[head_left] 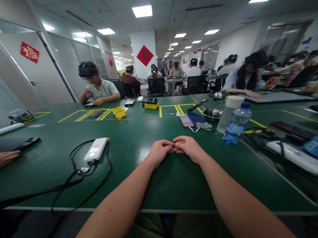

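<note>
Both hands rest over the green tabletop [142, 175] with their fingertips meeting in the middle. The fingers of my left hand [160, 152] are bent and pressed together in a pinch. My right hand [189, 147] is curled the same way, its tips against those of the left. Whatever lies between the fingertips, if anything, is too small or hidden to make out. Beyond the right hand are a dark blue flat item [195, 118] and a grey cloth-like item [203, 126].
A white power bank [96, 149] with black cables lies left. To the right stand a pale cup [229, 112], a water bottle [237, 124] and a metal bowl [213, 114]. Another person's hand [3, 159] rests at far left. People sit across the table; yellow boxes [119, 112] stand there.
</note>
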A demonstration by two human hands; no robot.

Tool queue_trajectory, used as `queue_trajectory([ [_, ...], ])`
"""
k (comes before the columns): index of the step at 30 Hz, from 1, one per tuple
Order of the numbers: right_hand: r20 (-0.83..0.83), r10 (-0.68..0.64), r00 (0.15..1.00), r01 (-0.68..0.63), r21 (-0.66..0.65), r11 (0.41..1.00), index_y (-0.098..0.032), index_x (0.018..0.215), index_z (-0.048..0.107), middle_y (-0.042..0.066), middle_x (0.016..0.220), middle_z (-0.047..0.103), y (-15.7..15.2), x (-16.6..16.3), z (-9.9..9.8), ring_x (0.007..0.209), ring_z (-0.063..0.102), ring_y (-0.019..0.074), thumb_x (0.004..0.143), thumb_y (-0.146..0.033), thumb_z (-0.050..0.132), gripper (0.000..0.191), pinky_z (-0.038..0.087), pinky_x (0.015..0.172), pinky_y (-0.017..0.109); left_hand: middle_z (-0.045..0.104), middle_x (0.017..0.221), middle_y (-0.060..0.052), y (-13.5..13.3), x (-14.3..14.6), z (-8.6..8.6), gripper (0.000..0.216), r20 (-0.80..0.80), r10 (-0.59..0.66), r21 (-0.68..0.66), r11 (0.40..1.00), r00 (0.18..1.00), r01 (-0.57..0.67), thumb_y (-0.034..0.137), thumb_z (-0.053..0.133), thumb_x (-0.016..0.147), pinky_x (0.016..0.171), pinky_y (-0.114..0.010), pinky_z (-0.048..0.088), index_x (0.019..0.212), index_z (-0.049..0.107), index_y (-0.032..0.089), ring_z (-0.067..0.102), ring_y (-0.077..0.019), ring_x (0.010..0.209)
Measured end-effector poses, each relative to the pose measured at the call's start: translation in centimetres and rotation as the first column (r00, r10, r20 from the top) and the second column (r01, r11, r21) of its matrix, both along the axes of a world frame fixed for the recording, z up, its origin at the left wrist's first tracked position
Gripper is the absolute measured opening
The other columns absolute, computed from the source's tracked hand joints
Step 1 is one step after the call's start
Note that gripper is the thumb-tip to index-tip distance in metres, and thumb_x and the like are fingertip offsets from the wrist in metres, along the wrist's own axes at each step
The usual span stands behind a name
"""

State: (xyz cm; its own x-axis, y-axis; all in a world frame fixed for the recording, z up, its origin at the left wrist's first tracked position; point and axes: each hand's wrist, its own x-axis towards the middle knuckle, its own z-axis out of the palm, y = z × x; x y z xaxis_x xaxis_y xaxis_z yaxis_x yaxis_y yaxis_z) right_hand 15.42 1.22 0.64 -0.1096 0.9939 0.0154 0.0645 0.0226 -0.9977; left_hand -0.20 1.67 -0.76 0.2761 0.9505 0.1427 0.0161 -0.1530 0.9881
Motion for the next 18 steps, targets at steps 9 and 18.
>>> queue_trajectory([
  [9,-0.026,0.016,1.000,-0.016,0.006,1.000,-0.014,0.091,0.058,0.007,0.082,0.068,-0.03,0.08,0.14,0.060,0.065,0.0112,0.070,-0.011,0.060,0.021,0.054,0.053,0.020,0.065,0.067,-0.003,0.19,-0.07,0.21,0.015,0.014,0.123,0.014,0.992,0.992,-0.123,0.011,0.059,0.065,0.055,-0.019,0.044,0.079,0.065,0.012,0.057,-0.0097,0.058],
  [18,-0.051,0.023,0.998,-0.023,-0.001,1.000,-0.014,0.092,0.058,0.007,0.081,0.068,-0.04,0.24,0.01,0.062,0.065,0.0113,0.070,-0.011,0.060,0.022,0.055,0.055,0.020,0.067,0.073,-0.005,0.30,-0.27,0.01,0.019,0.082,0.025,-0.042,0.999,0.996,-0.022,0.009,0.058,0.066,0.062,-0.021,0.048,0.081,0.067,0.012,0.060,-0.0106,0.063],
])
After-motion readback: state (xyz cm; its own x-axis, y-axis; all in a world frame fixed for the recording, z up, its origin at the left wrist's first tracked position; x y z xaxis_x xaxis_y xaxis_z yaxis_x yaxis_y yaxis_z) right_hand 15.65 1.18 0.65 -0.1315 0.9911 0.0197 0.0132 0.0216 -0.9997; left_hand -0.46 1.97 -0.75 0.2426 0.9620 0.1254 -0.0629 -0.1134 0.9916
